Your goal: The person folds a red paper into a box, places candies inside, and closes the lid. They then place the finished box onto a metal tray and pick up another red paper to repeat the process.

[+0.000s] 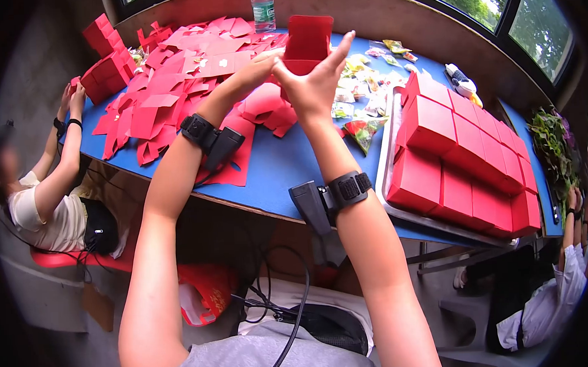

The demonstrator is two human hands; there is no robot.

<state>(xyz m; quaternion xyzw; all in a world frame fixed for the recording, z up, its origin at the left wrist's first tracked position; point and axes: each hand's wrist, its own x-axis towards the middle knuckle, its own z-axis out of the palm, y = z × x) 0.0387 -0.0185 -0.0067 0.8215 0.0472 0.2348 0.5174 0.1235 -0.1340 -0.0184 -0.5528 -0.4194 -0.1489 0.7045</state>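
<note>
A red paper box (308,42) with its flap standing up is held above the blue table (258,178). My right hand (312,84) grips it from the near right side, thumb and fingers spread around its lower part. My left hand (267,63) reaches to the box's left side; its fingers are mostly hidden behind my right hand and the box. Below my hands lies a partly folded red box piece (269,109). Flat red box sheets (153,117) are heaped to the left. Small wrapped packets (364,131) are scattered to the right of my hands.
A tray (388,153) of stacked red boxes (429,122) stands at the right. A bottle (263,11) is at the back. At the left, a seated person (55,200) handles red boxes (105,73). Another person's hands (574,201) are beside green plants (551,146) at far right.
</note>
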